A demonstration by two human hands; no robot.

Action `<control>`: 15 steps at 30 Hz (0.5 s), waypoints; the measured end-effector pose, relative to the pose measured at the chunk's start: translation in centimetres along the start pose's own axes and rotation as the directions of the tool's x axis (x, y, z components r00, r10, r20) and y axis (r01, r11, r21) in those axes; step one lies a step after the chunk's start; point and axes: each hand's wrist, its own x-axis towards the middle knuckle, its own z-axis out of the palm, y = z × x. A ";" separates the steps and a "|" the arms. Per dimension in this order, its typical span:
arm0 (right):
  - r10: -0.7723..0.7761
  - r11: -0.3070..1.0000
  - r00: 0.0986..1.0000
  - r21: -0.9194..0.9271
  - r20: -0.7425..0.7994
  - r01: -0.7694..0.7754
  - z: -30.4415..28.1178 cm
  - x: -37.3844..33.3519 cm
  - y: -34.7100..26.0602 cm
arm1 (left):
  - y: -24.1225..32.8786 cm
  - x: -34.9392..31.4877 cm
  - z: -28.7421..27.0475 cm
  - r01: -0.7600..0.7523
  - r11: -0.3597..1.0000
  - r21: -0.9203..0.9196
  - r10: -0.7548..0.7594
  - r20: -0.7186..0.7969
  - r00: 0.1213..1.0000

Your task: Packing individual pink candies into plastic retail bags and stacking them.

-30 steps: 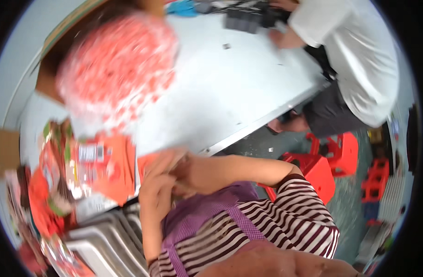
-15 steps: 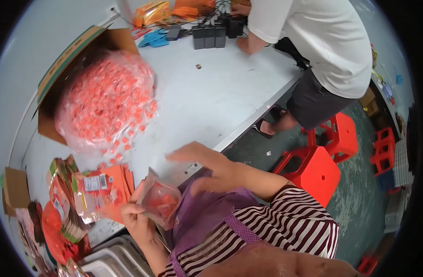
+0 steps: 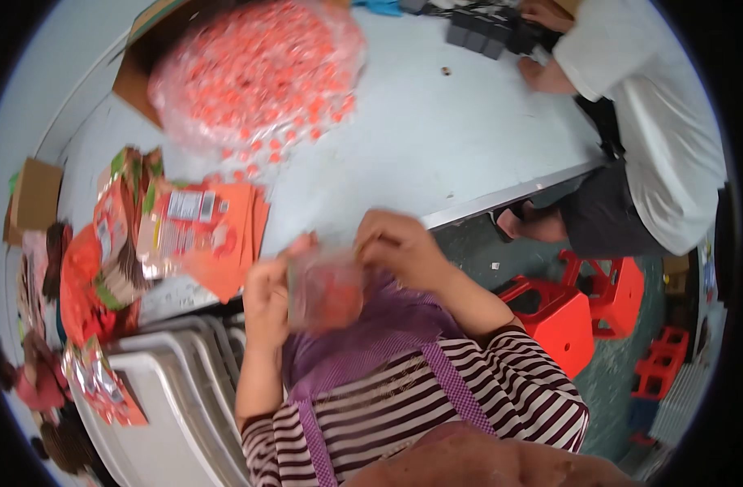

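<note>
A small clear-fronted pouch (image 3: 326, 290) with red-orange pieces inside is held upright before my purple apron, somewhat blurred. My left hand (image 3: 275, 284) is closed on its left edge. At its upper right corner, the fingers of my right hand (image 3: 396, 245) are bent and pinch the top edge. A stack of flat orange printed pouches (image 3: 217, 231) lies on the table beyond my left hand. Farther off, a large clear plastic bag (image 3: 258, 73) spills small red-orange wrapped pieces (image 3: 274, 146) onto the tabletop.
The white table (image 3: 420, 154) has its edge just beyond my hands. Stacked grey trays (image 3: 156, 390) stand at my left. A co-worker in a white shirt (image 3: 663, 105) leans over black boxes (image 3: 477, 34) at far right. Red stools (image 3: 558, 321) stand on the floor at right.
My right hand has come in from being open and apart to the pouch's top edge. The pouch has risen and turned upright. The whole view has shifted.
</note>
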 end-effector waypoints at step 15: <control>-0.156 0.987 0.939 -0.092 -0.306 0.133 1.1 2.5 1.6 | -1.1 -0.3 -2.0 0.075 0.829 0.554 0.124 -0.312 0.942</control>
